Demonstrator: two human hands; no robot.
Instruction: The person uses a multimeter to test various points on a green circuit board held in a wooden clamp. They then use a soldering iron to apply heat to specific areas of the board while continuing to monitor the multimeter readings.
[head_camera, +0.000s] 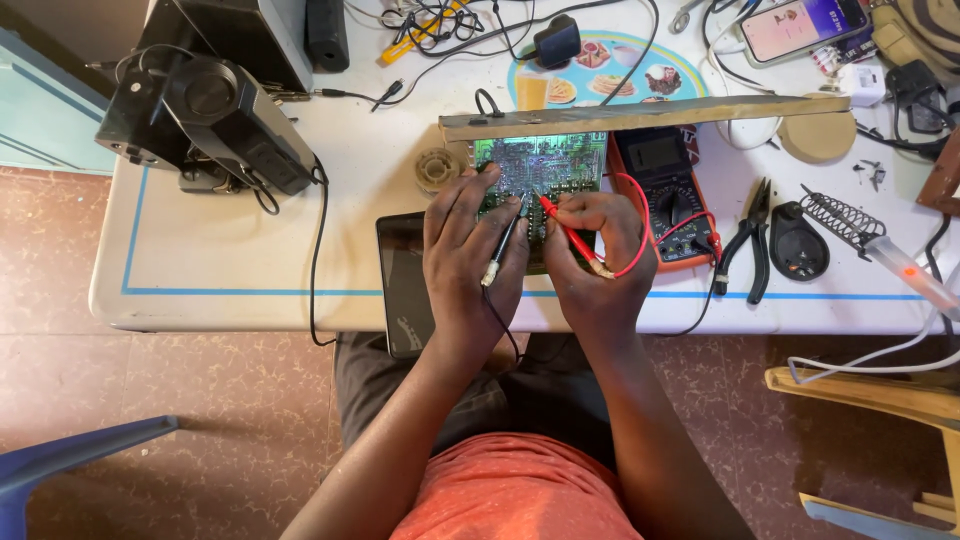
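The person is probing a green circuit board (540, 165), which is lying on the white tabletop (230, 250) at the upper centre of the frame, just below a long wooden strip (640, 113). The left hand (470, 255) is pinching the black probe (503, 247) pen-fashion while its fingertips are resting on the board's left edge; the right hand (600, 255) is closed around the red probe (568, 233), and both tips are meeting near the board's middle. Doing this well, I judge, is calling for steady tips on separate solder points, heels of both hands braced, and the red lead (640, 235) kept slack so it is not tugging. The orange multimeter (668, 195) is sitting just right of the board (its screen is too small to read), so glancing there without shifting either tip is mattering most. Black pliers (748, 240) are lying farther right, clear of the leads.
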